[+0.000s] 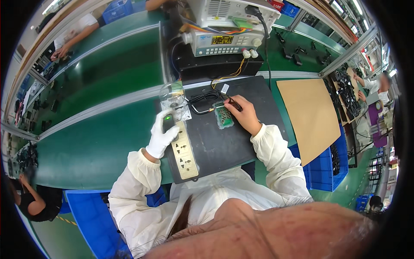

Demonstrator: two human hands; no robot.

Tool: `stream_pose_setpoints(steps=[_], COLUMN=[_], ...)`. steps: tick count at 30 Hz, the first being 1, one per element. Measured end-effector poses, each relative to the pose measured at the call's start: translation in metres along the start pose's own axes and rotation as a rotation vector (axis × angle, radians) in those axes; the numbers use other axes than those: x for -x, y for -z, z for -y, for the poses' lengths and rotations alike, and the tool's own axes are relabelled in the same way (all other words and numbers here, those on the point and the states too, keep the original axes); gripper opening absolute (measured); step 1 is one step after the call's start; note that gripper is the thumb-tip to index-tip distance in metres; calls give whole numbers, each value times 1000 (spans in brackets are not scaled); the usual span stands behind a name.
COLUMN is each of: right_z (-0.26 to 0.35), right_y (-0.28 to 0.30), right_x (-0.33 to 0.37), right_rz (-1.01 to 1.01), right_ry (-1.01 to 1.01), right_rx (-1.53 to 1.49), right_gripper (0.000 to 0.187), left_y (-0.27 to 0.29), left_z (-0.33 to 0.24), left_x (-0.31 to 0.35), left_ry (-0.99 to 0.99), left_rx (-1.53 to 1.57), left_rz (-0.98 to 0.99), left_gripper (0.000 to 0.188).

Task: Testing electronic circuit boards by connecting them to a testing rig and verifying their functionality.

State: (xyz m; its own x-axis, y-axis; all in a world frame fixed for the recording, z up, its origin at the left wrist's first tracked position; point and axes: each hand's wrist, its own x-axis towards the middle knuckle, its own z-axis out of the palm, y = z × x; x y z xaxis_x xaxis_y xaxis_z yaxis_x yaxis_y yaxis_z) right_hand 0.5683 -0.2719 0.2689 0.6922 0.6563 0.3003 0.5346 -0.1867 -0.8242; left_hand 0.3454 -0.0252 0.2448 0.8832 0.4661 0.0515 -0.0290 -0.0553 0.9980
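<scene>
a black adapter (168, 123), its light green, sits at the far end of the cream power strip (185, 157), white-gloved left hand (162, 134) clamped round it; the bare right hand (245, 113), angled inward, pinches a dark connector (233, 103) over the green circuit board (224, 116). black cable (205, 96) coils behind on the matt slab (220, 149) — clear round dome (172, 93) leftward, boxy instruments (226, 42) beyond, flat brown cardboard (308, 114) at right.

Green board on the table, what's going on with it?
The person's right hand pinches something dark by the green board, which lies on a black panel. The gloved left hand holds a small black device, its light glowing green, at the far end of a cream power strip.
</scene>
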Motion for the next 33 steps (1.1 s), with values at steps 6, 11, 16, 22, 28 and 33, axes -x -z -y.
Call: stream_pose_setpoints(steps=[6, 11, 16, 22, 28, 33], right_z=[1, -4, -4, -2, -1, 1], right_y=[3, 2, -2, 1, 4, 5], right_x=[-1, -3, 2, 3, 2, 5], right_rz=[64, 55, 28, 37, 29, 22], right_ry=[6, 55, 94, 115, 210, 138], right_rx=[39, 62, 75, 93, 75, 23], right_gripper=[14, 13, 12, 17, 17, 18], left_y=[3, 2, 1, 0, 2, 1], left_z=[-2, -6, -7, -9, -3, -4], left_x=[-3, -4, 0, 1, 0, 1], left_ry=[-78, -65, -4, 5, -15, 7], left_rx=[-100, -63, -10, 11, -16, -13], left_rz=[41, 19, 31, 49, 42, 41], left_gripper=[62, 60, 61, 64, 64, 63])
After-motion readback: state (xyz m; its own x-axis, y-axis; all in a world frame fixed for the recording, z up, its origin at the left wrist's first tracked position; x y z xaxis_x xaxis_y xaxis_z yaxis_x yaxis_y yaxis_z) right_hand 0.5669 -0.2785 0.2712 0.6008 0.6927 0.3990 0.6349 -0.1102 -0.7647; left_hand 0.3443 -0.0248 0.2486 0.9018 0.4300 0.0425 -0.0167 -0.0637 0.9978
